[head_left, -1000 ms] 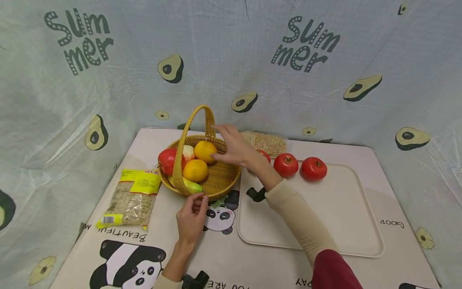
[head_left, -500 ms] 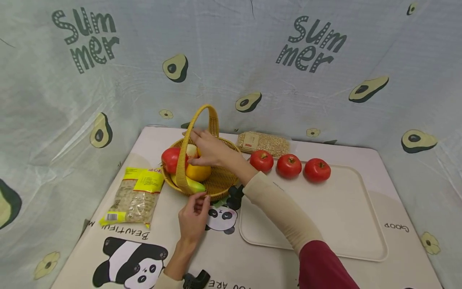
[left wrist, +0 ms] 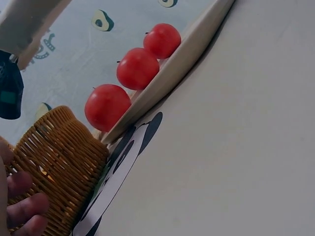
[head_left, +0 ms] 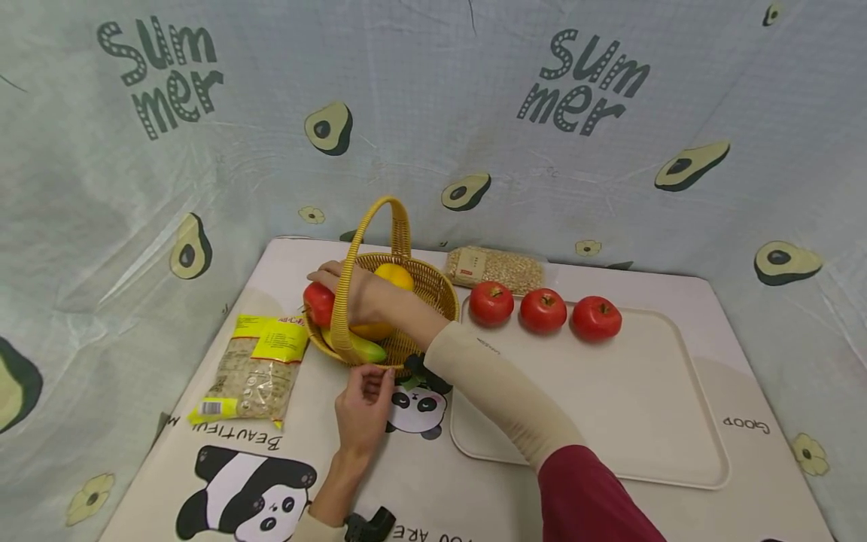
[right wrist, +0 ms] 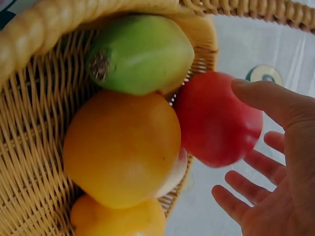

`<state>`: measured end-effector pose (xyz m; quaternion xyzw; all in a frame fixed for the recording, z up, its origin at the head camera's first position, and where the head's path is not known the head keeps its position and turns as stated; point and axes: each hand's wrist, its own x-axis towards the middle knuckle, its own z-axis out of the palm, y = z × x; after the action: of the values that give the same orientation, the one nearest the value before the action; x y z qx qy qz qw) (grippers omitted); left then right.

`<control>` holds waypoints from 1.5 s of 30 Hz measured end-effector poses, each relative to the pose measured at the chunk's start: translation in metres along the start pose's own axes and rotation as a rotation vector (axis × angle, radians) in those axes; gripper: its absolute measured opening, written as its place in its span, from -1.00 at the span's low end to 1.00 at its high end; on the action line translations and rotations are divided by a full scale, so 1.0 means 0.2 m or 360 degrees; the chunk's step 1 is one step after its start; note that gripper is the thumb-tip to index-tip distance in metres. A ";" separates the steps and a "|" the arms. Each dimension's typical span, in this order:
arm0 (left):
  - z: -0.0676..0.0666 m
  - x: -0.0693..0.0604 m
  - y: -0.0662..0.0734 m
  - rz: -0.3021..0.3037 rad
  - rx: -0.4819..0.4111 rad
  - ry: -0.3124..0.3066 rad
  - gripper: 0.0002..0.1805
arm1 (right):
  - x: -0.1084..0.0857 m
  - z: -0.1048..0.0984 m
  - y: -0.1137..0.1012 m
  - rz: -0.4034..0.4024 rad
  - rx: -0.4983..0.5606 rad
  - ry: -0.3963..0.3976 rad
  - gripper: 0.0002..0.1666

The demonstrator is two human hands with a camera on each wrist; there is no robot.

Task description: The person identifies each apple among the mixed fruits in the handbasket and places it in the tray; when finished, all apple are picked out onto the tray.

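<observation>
A yellow wicker basket with a tall handle holds several fruits. My right hand reaches under the handle to a red apple at the left rim. In the right wrist view its thumb touches the apple, while the other fingers spread behind it, mostly apart from it. Two oranges, a green-tipped banana and a partly hidden pale fruit lie beside the apple. At the near rim my left hand pinches the basket edge, its fingers curled against the wicker wall.
Three red tomato-like fruits sit along the back of a beige tray on the right. A bag of grain lies behind them. To the basket's left lies a yellow-labelled clear bag. A printed curtain hangs behind the table.
My right hand has moved left, from the basket's right side over the oranges to the red apple. The left hand stays at the near rim. The view has shifted slightly.
</observation>
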<state>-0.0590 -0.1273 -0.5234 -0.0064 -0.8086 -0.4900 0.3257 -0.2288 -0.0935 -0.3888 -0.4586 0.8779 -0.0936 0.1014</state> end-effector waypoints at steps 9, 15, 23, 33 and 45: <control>-0.01 0.00 0.02 -0.0062 -0.0014 -0.0044 -0.86 | 0.04 0.05 -0.03 0.0060 -0.0134 -0.0134 -0.11; -0.01 0.00 0.01 -0.0028 0.0023 -0.0006 -0.87 | 0.05 0.08 -0.03 0.0059 -0.0034 -0.0147 -0.11; 0.00 0.00 0.00 -0.0011 0.0028 -0.0013 -0.88 | 0.04 0.10 -0.02 -0.0012 -0.0015 -0.0047 -0.19; -0.01 0.00 0.00 -0.0045 0.0036 -0.0018 -0.86 | -0.05 0.08 0.01 -0.0057 0.0014 0.0195 -0.27; -0.02 0.00 0.00 -0.0075 0.0050 0.0033 -0.87 | -0.18 0.05 0.07 -0.0043 0.0111 0.0333 -0.01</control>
<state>-0.0570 -0.1297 -0.5218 0.0229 -0.8127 -0.4848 0.3223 -0.2171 -0.0563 -0.3989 -0.4543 0.8736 -0.1729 0.0239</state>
